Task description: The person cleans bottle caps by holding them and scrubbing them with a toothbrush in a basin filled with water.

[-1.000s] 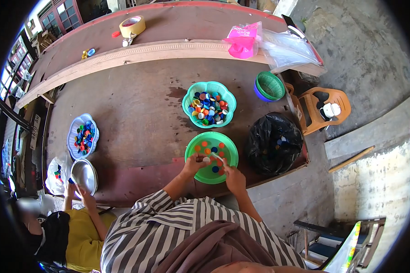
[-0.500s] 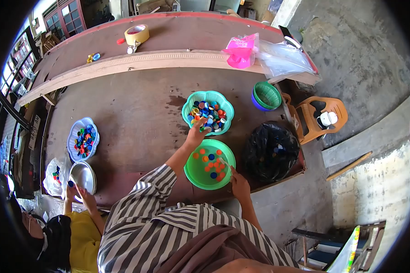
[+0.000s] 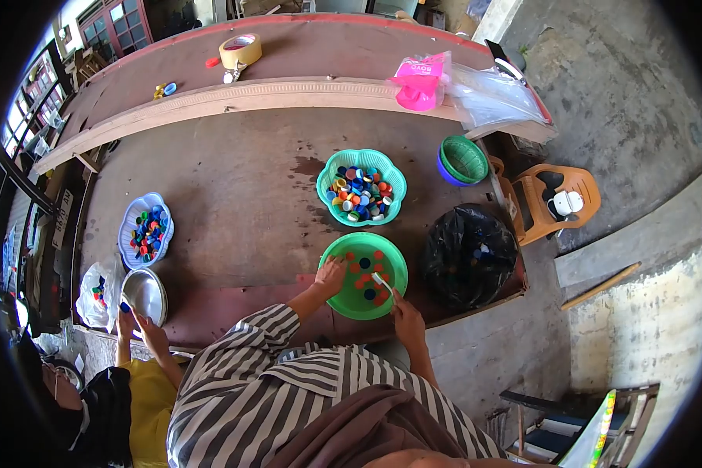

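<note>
A green basin (image 3: 337,306) holds water with several orange bottle caps (image 3: 382,297) and dark blue ones. My left hand (image 3: 331,274) reaches over the basin's left rim, fingers bent down and together inside it; what they hold, if anything, is hidden. At the right rim, my right hand (image 3: 404,312) is closed around the handle of a white toothbrush (image 3: 383,282), its head over the caps. Just beyond the basin stands a teal scalloped basket (image 3: 396,181) full of mixed-colour caps.
A black plastic bag (image 3: 469,261) sits right of the basin, near stacked green and purple baskets (image 3: 465,161). To the left are a lilac basket (image 3: 168,235) of caps, a metal bowl (image 3: 146,295) and another person's hands (image 3: 147,331) with a blue cap. A raised shelf (image 3: 288,90) runs behind.
My left hand has come back from the teal basket to the left side of the green basin. My right hand still holds the toothbrush. The view has shifted slightly.
</note>
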`<control>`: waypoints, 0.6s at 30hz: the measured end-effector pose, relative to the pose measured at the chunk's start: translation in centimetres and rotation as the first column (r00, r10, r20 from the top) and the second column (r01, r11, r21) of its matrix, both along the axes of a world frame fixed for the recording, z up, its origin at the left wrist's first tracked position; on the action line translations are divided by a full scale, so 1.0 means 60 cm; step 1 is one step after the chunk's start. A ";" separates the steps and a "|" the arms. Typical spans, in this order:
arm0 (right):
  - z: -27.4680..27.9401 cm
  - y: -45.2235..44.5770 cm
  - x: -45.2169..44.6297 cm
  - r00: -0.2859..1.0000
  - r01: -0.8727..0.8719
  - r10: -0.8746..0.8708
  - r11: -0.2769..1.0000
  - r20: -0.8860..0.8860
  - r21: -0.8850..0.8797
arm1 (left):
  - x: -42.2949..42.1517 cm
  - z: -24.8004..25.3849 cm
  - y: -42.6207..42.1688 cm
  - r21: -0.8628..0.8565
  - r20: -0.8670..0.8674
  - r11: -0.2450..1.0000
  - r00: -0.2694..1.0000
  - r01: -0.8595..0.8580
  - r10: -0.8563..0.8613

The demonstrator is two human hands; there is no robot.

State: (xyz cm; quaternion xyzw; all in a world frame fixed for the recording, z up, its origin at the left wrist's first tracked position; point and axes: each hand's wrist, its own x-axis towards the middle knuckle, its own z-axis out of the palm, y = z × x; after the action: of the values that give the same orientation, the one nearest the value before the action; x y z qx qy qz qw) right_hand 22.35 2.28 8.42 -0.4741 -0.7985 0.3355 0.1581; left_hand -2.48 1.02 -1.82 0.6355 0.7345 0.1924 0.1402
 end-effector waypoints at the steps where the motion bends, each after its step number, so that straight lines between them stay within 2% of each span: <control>1: -0.001 -0.002 0.000 1.000 -0.002 0.002 1.000 0.000 -0.002 | 0.002 -0.002 -0.001 -0.002 0.000 1.000 1.000 -0.002 0.002; 3: -0.004 -0.006 -0.002 0.999 -0.004 0.005 1.000 -0.045 0.011 | 0.003 -0.004 0.004 -0.119 -0.028 0.993 0.999 -0.024 0.021; 4: -0.007 -0.006 -0.003 0.999 -0.006 0.007 1.000 -0.045 0.013 | 0.001 -0.006 0.006 -0.118 -0.028 0.993 0.999 -0.026 0.023; 6: -0.008 -0.010 -0.003 0.999 -0.013 0.014 1.000 -0.052 0.017 | 0.004 -0.006 0.008 -0.195 -0.170 0.981 0.984 0.014 -0.047; 10: -0.006 -0.012 -0.002 0.999 -0.023 0.024 0.999 -0.023 0.027 | 0.011 0.002 0.002 -0.081 -0.183 0.996 0.983 -0.030 0.014; 11: -0.010 -0.011 -0.001 1.000 -0.020 0.021 0.999 -0.017 0.046 | 0.008 0.005 0.005 -0.120 0.082 0.989 0.992 -0.082 0.093; 12: -0.009 -0.011 -0.001 1.000 -0.017 0.017 0.998 -0.009 0.065 | 0.008 0.006 0.005 -0.172 0.338 0.978 0.925 -0.122 0.175; 13: -0.008 -0.012 -0.002 1.000 -0.016 0.017 0.998 -0.008 0.064 | 0.009 0.006 0.002 -0.174 0.340 0.977 0.924 -0.121 0.174; 15: -0.006 -0.016 -0.008 0.999 0.002 -0.007 0.997 0.054 0.083 | 0.009 0.009 -0.008 -0.137 0.698 0.981 0.689 -0.138 0.195; 16: -0.005 -0.021 -0.011 0.998 0.000 -0.005 0.996 0.055 0.084 | 0.013 0.011 -0.011 -0.137 0.699 0.981 0.688 -0.140 0.196; 18: -0.005 -0.029 -0.023 0.997 -0.067 0.062 0.992 0.049 0.104 | 0.022 0.016 -0.019 -0.229 0.941 0.968 0.230 -0.104 0.247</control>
State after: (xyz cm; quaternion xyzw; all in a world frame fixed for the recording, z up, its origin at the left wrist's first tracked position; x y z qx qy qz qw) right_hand 21.00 0.53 8.12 -0.4464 -0.8335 0.2871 0.1537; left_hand -1.15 -0.13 -0.87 0.2888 0.5715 0.5109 0.5736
